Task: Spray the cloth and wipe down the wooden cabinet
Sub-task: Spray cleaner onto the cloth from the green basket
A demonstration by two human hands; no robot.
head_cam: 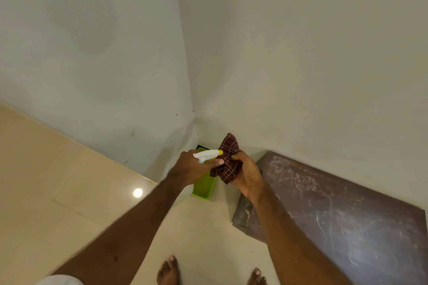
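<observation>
Forearms [129, 227] outstretched, left grip [190, 166] round spray bottle [206, 155], nozzle [220, 152] at cloth [228, 159] bunched in right grip [245, 173]

Pale beige tiled floor [58, 192] runs from the near edge out to the far corner where the two walls meet. A round spot of light [137, 193] glints off a tile on the left. On the right, the wooden cabinet [347, 215] stands against the wall, its dark top streaked with whitish marks. Two bare feet [168, 272] are planted near. A small dark object [202, 147] sits in the far corner.
</observation>
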